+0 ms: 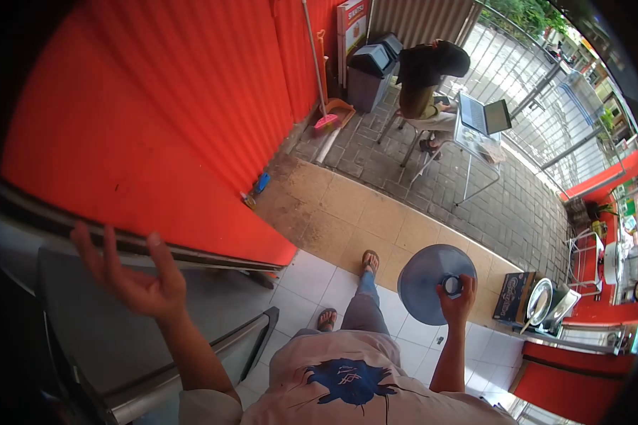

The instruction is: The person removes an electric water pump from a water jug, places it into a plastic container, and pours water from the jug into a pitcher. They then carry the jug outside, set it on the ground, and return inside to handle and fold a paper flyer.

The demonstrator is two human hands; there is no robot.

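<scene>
With my right hand (459,303) I hold a blue water jug (420,285) by its neck (451,285). My left hand (140,282) is raised and spread. A red wall (163,134) stands to the left; far off, a person (420,74) sits at a tabletop (478,143) bearing a laptop (482,115).

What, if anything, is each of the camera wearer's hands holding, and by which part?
Right hand: blue jug, by its neck. Left hand: nothing.

The jug (420,285) is smoky blue (the corrugated wall (220,78), bright red).
</scene>
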